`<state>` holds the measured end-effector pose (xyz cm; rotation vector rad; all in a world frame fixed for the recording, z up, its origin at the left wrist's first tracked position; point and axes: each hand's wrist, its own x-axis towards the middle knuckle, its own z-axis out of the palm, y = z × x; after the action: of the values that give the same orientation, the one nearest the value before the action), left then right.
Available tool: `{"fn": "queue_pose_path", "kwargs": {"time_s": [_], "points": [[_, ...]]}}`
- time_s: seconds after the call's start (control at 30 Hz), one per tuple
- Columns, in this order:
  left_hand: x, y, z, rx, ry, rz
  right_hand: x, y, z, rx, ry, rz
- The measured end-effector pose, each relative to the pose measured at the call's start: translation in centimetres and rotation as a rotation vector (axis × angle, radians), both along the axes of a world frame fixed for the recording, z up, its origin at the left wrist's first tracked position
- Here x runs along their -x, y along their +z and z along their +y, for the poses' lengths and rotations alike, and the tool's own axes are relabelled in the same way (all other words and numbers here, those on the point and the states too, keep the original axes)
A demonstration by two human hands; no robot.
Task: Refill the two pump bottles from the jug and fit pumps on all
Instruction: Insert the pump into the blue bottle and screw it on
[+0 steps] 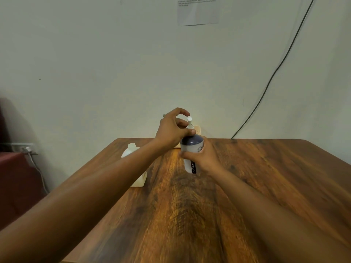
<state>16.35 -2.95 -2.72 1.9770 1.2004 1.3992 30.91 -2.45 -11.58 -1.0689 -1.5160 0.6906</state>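
Right hand (pixel 202 160) wrapped around the middle of a white pump bottle (pixel 190 149), with fingers clamped on its side. Bottle upright, maybe tipped a little, with a dark blue rounded shoulder and a black strip down the front with white letters. Held above the wooden tabletop (pixel 190 205), near the middle and toward the far edge; cannot tell if the bottom touches the wood.

Left hand (pixel 171 130) up at the top of that bottle, reaching in from the left. Thumb (pixel 190 132) pressed at the neck, other fingers curled around a white pump (pixel 190 122) sticking up from the bottle's top. Fingers closed on the pump, not spread out. Cannot tell if the pump is screwed all the way down.

Off to the left, a see-through jug (pixel 133 150) standing on the tabletop with pale liquid low inside and an open round neck with no cap. Mostly hidden behind the left forearm, well apart from the bottle in the hands.

Behind the hands, against the wall, a pale peach thing (pixel 197 129) at the far edge of the tabletop, mostly covered by the hands, so hard to say what it is.

On the plain light wall, a sheet of paper (pixel 197 11) with tiny print too small to read, and a black cable (pixel 275 71) hanging down to the back of the tabletop. At the far left, a dark red piece of furniture (pixel 17 179) with a white cord (pixel 36 166) beside it
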Motion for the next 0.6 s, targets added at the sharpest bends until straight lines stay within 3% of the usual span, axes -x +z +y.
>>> {"fn": "queue_pose_path", "kwargs": {"time_s": [0.2,0.6], "points": [[-0.3,-0.4,-0.1,0.006,0.024,-0.029,-0.1,-0.2,-0.1,-0.015,-0.017,0.01],[-2.3,-2.5,-0.3,-0.001,0.1,-0.277,-0.4,-0.2,-0.3,-0.037,-0.037,0.075]]}}
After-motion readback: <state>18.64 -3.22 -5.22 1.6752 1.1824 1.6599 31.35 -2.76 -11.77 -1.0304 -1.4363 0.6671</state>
